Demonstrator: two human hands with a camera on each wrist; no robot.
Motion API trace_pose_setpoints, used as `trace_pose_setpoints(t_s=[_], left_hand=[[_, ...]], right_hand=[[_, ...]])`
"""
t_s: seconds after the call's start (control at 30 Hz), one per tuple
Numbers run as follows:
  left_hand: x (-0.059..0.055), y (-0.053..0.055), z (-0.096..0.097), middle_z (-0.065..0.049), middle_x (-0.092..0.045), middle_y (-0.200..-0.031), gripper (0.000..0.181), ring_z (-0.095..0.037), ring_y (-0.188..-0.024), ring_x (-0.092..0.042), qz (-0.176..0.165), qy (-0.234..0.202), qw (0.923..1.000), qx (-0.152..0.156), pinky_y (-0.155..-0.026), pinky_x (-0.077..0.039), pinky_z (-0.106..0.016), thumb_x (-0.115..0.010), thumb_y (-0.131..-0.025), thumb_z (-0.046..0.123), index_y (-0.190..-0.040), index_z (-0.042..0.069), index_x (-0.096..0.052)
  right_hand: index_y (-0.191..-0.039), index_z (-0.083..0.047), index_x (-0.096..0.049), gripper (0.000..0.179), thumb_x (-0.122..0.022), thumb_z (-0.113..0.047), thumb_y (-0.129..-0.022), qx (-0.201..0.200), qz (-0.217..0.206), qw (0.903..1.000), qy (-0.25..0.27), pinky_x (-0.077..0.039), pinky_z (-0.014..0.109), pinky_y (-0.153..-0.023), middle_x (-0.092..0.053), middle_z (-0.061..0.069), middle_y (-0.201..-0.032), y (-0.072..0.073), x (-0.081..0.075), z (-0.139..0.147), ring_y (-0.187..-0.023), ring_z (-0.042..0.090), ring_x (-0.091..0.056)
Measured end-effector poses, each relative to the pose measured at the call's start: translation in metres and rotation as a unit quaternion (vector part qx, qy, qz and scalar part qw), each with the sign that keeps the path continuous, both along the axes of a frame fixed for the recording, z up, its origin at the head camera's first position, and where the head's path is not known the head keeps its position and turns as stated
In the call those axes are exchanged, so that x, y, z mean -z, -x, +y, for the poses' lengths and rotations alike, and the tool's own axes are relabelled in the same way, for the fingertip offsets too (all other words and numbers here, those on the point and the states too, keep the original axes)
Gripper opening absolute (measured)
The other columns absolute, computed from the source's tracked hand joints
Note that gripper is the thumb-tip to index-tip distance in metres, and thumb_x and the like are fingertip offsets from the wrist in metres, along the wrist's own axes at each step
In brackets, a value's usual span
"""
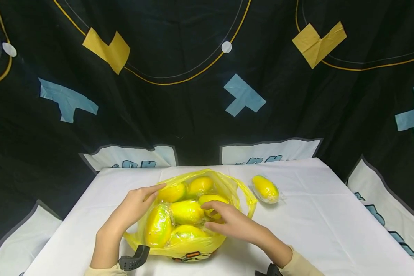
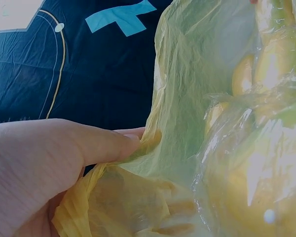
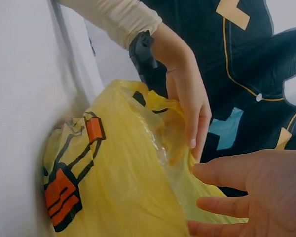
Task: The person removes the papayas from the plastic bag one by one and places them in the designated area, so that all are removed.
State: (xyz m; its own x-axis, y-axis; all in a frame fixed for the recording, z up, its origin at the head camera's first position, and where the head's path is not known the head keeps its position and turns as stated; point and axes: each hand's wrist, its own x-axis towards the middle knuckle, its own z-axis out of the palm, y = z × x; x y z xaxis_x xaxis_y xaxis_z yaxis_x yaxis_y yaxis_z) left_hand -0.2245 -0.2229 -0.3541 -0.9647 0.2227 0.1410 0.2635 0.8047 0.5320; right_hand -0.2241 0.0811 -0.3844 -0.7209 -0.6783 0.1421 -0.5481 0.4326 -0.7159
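A thin yellow plastic bag (image 1: 239, 180) stands with its mouth spread, holding several yellow-green mangoes (image 1: 187, 212) in clear wrap. At the bag's left rim, my left hand (image 1: 136, 205) pinches the film between thumb and fingers; some of those fingers show through the film in the left wrist view. My right hand (image 1: 232, 224) hovers over the right side of the bag mouth, fingers spread and slightly bent, fingertips near the mangoes on that side. The right wrist view shows nothing between the fingers of this hand. A single wrapped mango (image 1: 265, 188) lies outside, right of the bag.
The bag rests on a table with a white cloth (image 1: 314, 226). A dark patterned curtain (image 1: 179, 115) hangs behind the table's far edge. Black bands (image 1: 134, 260) are worn on both wrists.
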Motion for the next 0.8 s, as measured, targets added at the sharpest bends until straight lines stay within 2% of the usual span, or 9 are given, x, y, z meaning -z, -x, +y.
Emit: trace_pose_setpoints(t_s=[0.2, 0.37, 0.5, 0.8], left_hand=[[0.000, 0.001, 0.000, -0.013, -0.057, -0.134, 0.038, -0.038, -0.126, -0.048, 0.007, 0.001, 1.0000, 0.001, -0.100, -0.040, -0.057, -0.052, -0.100, 0.015, -0.137, 0.012, -0.056], [0.000, 0.001, -0.001, -0.012, -0.057, -0.134, 0.038, -0.038, -0.126, -0.048, 0.009, 0.001, 1.0000, 0.001, -0.100, -0.040, -0.057, -0.052, -0.100, 0.016, -0.138, 0.012, -0.056], [0.000, 0.000, 0.000, -0.013, -0.057, -0.134, 0.038, -0.038, -0.126, -0.048, 0.007, 0.002, 1.0000, 0.001, -0.100, -0.040, -0.057, -0.052, -0.100, 0.017, -0.137, 0.012, -0.056], [-0.001, 0.000, 0.001, -0.013, -0.057, -0.133, 0.038, -0.038, -0.126, -0.048, 0.001, 0.004, 1.0000, -0.003, -0.099, -0.041, -0.057, -0.052, -0.099, 0.016, -0.137, 0.012, -0.056]], right_hand=[[-0.131, -0.007, -0.053, 0.047, -0.066, -0.030, -0.092, -0.002, -0.008, 0.9998, -0.016, -0.048, 0.038, -0.096, -0.058, 0.009, -0.128, 0.004, 0.005, -0.006, -0.112, 0.025, -0.057], [-0.130, -0.008, -0.054, 0.045, -0.068, -0.024, -0.091, -0.008, 0.001, 0.9996, -0.027, -0.049, 0.034, -0.092, -0.059, 0.007, -0.126, 0.007, 0.012, -0.011, -0.108, 0.023, -0.058], [-0.130, -0.008, -0.055, 0.046, -0.071, -0.020, -0.088, -0.012, -0.009, 0.9994, -0.033, -0.050, 0.033, -0.091, -0.059, 0.006, -0.126, 0.007, 0.017, -0.014, -0.107, 0.022, -0.058], [-0.128, -0.011, -0.057, 0.054, -0.079, -0.028, -0.081, -0.012, -0.011, 0.9985, -0.052, -0.049, 0.027, -0.088, -0.058, 0.000, -0.118, 0.006, 0.019, -0.015, -0.105, 0.017, -0.057]])
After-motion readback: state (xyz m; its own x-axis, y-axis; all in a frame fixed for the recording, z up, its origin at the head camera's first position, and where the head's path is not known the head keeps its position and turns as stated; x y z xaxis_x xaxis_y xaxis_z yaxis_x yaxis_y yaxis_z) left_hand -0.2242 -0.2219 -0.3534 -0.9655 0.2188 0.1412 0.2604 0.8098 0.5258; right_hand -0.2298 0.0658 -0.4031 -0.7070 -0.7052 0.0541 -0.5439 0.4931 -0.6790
